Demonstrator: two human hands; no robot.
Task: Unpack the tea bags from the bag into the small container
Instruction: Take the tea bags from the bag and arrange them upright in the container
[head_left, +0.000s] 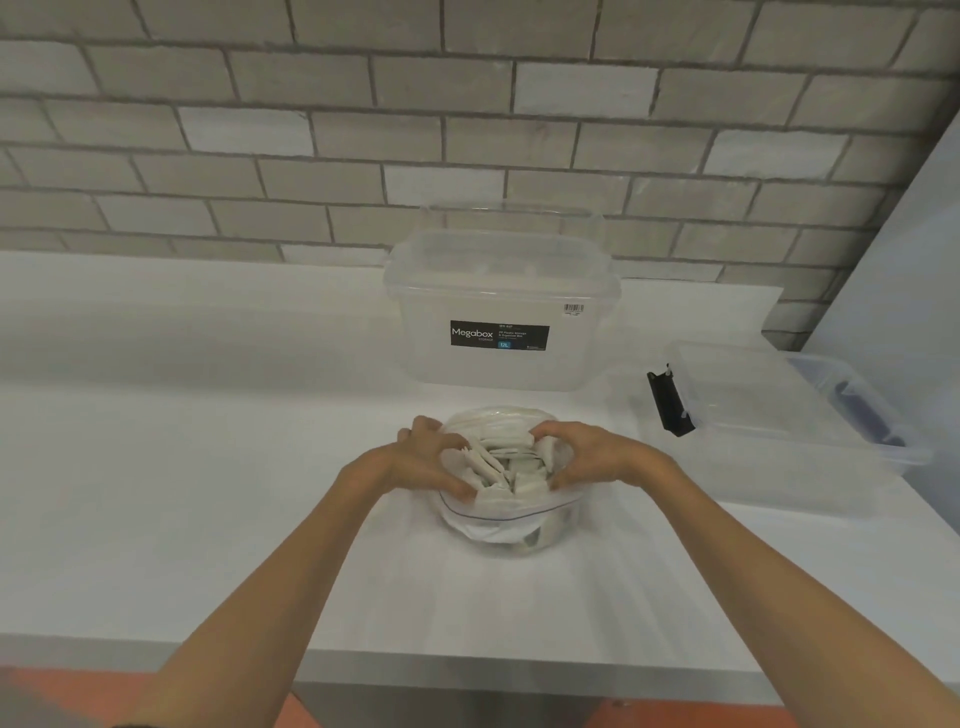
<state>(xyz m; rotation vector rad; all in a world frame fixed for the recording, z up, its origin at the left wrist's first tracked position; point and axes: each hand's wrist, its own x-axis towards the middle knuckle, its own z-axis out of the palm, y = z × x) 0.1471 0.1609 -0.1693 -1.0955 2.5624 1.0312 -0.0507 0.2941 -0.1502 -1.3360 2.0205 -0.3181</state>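
Observation:
A clear zip bag (506, 527) stands on the white counter (208, 467), its mouth open and stuffed with several white tea bags (501, 460). My left hand (428, 460) grips the left edge of the bag's mouth. My right hand (592, 454) grips the right edge, with its fingers curled over the top tea bags. A small shallow clear container (769, 431) with a black clip handle (670, 402) sits to the right of the bag.
A large lidded clear storage box (501, 312) labelled Megabox stands behind the bag against the grey brick wall. A pale wall closes the right side. The counter's front edge runs below my forearms, with an orange floor beneath.

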